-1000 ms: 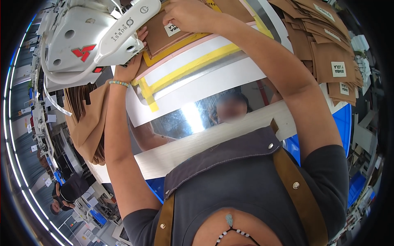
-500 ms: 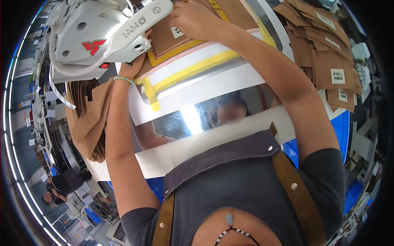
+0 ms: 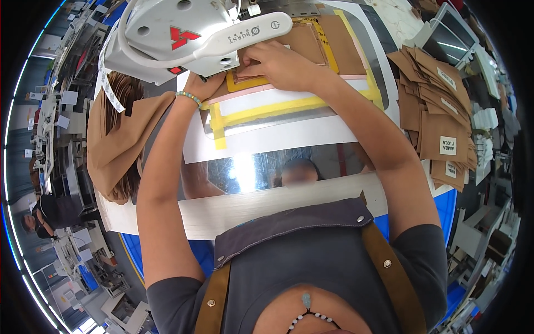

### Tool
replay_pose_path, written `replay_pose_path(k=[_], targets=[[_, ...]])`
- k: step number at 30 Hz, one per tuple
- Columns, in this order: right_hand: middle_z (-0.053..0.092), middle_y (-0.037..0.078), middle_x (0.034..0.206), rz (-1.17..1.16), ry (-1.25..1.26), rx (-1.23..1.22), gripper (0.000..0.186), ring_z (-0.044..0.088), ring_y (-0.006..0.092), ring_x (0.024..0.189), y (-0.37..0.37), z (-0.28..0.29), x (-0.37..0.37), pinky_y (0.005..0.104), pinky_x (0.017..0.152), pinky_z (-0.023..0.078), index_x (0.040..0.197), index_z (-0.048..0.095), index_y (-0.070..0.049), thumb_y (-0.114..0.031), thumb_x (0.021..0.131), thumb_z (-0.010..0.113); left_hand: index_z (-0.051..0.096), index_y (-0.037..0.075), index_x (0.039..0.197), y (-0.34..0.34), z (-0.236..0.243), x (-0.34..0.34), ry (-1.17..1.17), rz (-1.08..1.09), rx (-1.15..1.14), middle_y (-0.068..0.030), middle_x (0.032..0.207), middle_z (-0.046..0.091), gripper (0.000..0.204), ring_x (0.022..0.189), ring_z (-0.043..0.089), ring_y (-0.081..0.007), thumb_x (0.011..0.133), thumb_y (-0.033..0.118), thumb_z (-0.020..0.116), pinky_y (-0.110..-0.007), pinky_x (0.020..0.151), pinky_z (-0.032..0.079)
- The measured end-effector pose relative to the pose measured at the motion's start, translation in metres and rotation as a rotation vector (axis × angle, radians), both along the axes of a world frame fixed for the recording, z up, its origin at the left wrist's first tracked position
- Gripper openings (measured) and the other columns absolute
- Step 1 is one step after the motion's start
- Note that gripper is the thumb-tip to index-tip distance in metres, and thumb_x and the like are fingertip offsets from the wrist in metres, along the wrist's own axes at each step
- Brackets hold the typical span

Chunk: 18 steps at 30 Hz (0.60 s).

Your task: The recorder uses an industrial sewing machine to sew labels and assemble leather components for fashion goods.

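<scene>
A flat brown panel (image 3: 303, 49) lies inside a yellow frame (image 3: 332, 55) beneath a white sewing machine head (image 3: 167, 39). My right hand (image 3: 272, 67) is over the panel's near left part, its fingers curled and drawn together at the brown material. At the frame's left end, my left hand (image 3: 206, 86) reaches in under the machine head, which hides most of its fingers. Its visible fingertips are close to the panel's left edge. Yellow tape (image 3: 272, 111) borders the clear template sheet around the frame.
Folded brown pieces (image 3: 119, 145) hang in a bundle at the left. Brown pieces with white labels (image 3: 442, 128) are stacked at the right, below a grey screen (image 3: 448, 36). A shiny metal plate (image 3: 250, 167) spans the table's near side. Another person (image 3: 50, 217) is far left.
The view has shifted, so the machine and frame sit further right and lower. My right hand has come nearer to my left hand, its fingers now more curled over the panel.
</scene>
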State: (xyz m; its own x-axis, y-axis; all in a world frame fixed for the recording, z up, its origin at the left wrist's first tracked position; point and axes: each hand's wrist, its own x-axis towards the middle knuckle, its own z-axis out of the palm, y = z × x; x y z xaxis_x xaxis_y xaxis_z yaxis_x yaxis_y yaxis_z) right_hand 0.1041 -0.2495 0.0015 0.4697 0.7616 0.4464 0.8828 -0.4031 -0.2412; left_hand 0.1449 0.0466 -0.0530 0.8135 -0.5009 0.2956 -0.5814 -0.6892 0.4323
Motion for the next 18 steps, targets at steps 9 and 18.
replay_pose_path(k=[9,18], targets=[[0.066,0.002,0.128,0.064,-0.051,0.044,0.04,0.059,0.021,0.125,0.005,-0.003,0.002,0.0408,0.108,0.045,0.125,0.076,-0.019,0.0,0.093,0.06,0.062,0.007,0.139,0.014,-0.009,0.005,0.211,-0.046,-0.237,-0.0132,0.138,0.068,0.044,0.128,0.063,-0.0268,0.097,0.018,0.07,-0.037,0.109,0.049],[0.067,0.006,0.127,0.055,0.138,0.107,0.034,0.058,0.031,0.123,0.001,-0.001,0.0,0.0411,0.111,0.045,0.119,0.08,-0.017,-0.002,0.096,0.06,0.061,0.004,0.138,0.048,0.007,0.013,0.198,0.052,0.326,-0.0167,0.132,0.069,0.048,0.126,0.064,-0.0306,0.093,0.016,0.074,-0.039,0.106,0.05]])
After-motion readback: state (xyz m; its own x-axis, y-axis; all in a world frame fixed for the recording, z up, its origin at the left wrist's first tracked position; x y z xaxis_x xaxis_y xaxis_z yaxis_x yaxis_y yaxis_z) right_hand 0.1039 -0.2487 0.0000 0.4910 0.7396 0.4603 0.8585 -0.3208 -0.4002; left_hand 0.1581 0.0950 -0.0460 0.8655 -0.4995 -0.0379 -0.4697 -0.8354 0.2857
